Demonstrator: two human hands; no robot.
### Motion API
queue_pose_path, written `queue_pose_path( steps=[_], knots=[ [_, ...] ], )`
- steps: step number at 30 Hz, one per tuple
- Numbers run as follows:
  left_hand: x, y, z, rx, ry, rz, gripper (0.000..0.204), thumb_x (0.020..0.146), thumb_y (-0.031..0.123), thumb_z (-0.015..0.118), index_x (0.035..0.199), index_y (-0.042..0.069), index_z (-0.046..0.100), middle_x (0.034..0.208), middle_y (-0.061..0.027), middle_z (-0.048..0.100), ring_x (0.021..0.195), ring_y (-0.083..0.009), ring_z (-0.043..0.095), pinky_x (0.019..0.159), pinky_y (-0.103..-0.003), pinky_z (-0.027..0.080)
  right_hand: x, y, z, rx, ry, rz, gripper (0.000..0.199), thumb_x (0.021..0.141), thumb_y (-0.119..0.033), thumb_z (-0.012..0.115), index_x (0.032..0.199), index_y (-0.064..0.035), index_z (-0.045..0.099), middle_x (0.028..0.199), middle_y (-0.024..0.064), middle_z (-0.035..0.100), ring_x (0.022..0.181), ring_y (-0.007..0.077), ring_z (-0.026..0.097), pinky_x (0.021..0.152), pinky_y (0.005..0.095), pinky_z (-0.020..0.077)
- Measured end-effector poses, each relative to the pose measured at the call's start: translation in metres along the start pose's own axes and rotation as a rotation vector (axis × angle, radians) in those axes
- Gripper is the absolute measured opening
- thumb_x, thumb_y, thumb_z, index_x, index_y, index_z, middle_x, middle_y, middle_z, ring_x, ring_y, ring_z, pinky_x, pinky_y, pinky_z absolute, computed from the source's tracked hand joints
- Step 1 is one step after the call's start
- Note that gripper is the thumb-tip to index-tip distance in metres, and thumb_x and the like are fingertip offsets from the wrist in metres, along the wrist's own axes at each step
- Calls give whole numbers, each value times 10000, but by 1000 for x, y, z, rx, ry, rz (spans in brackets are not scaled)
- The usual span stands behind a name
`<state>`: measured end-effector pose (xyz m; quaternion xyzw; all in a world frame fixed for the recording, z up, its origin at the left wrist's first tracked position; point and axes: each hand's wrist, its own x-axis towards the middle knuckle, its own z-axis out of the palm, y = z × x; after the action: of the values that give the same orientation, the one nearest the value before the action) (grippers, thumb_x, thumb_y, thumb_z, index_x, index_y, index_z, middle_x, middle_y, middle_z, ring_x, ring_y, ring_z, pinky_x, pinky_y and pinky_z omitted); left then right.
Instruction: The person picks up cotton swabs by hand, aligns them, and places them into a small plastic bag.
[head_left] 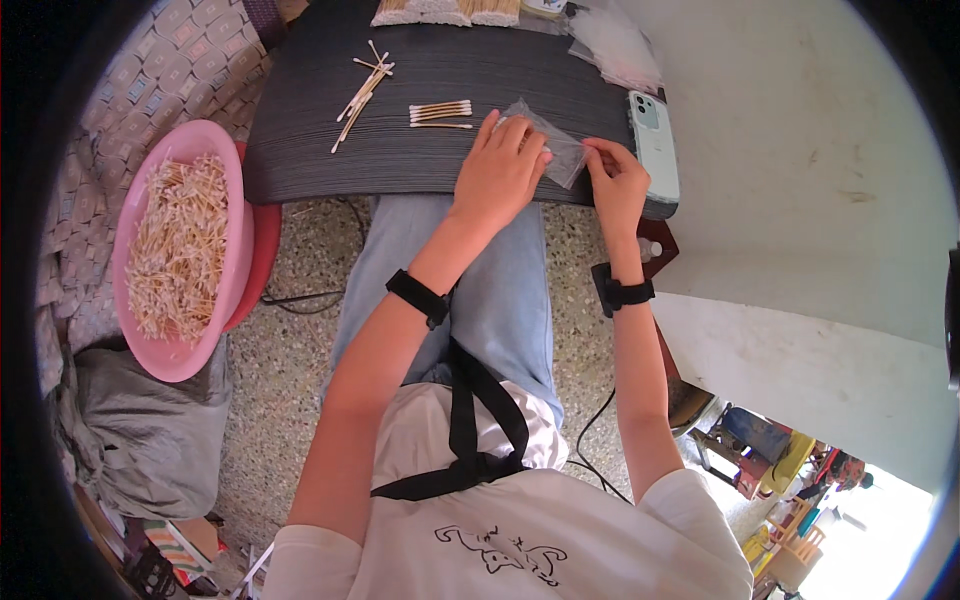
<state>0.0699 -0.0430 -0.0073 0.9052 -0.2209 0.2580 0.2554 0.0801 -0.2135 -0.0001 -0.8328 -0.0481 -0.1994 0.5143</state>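
Note:
A small clear plastic bag [568,157] lies at the table's near edge, between my two hands. My left hand [497,172] is closed over the left part of the bag, its fingers bent and partly hiding it. Whether anything else is under those fingers I cannot tell. At the bag's right corner, my right hand [617,182] pinches the film between thumb and forefinger. Just left of my left hand, several cotton swabs [440,108] are lined up in a short row, with a single swab [442,125] beneath them. Farther left, a loose heap of cotton swabs [365,92] lies crisscrossed.
The dark table [310,170] has a phone [654,150] at its right edge. Stacked clear bags [618,45] and bundled swabs [445,12] stand at the back. Left of the table, a pink basin [128,255] holds many swabs. A wall [790,130] rises on the right.

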Motion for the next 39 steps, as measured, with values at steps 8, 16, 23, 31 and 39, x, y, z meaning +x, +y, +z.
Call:
queue_pose_path(
  steps=[8, 16, 23, 31, 39],
  knots=[
    [-1, -1, 0, 44, 52, 61, 292, 929, 217, 525, 1156, 38, 565, 1200, -129, 530, 1193, -285, 482, 1072, -463, 325, 5, -9, 4, -192, 89, 79, 171, 834, -10, 592, 984, 27, 666, 835, 113, 663, 705, 186, 618, 673, 308, 495],
    [-8, -47, -61, 24, 145, -130, 467, 835, 59, 600, 1283, 26, 473, 1257, -176, 503, 1231, -345, 444, 1055, -466, 344, 11, -60, 18, -464, -73, -509, 418, 757, 64, 534, 1168, 2, 576, 1152, 178, 580, 1013, 349, 534, 885, 426, 433],
    [-11, -85, -61, -29, -23, -134, 479, 838, 84, 618, 1288, 16, 470, 1240, -188, 512, 1192, -349, 467, 992, -406, 401, 9, -56, 102, -659, -286, -803, 406, 777, 13, 539, 1183, 36, 547, 1225, 141, 542, 1146, 326, 502, 971, 414, 421],
    [-16, -97, -67, -125, -25, -126, 370, 858, 92, 602, 1213, 9, 534, 1230, -141, 551, 1132, -313, 533, 957, -374, 436, 14, -58, 110, -570, -435, -569, 380, 775, -15, 572, 1155, 3, 578, 1150, 116, 549, 1088, 299, 523, 956, 403, 427],
    [-16, -38, -170, -753, -54, -57, 216, 808, 65, 646, 1016, 6, 642, 1024, -137, 652, 953, -266, 632, 840, -337, 477, -4, -157, 31, 165, -520, -351, 258, 760, -37, 648, 1017, -31, 661, 952, 111, 618, 889, 260, 596, 805, 356, 478]
  ],
)
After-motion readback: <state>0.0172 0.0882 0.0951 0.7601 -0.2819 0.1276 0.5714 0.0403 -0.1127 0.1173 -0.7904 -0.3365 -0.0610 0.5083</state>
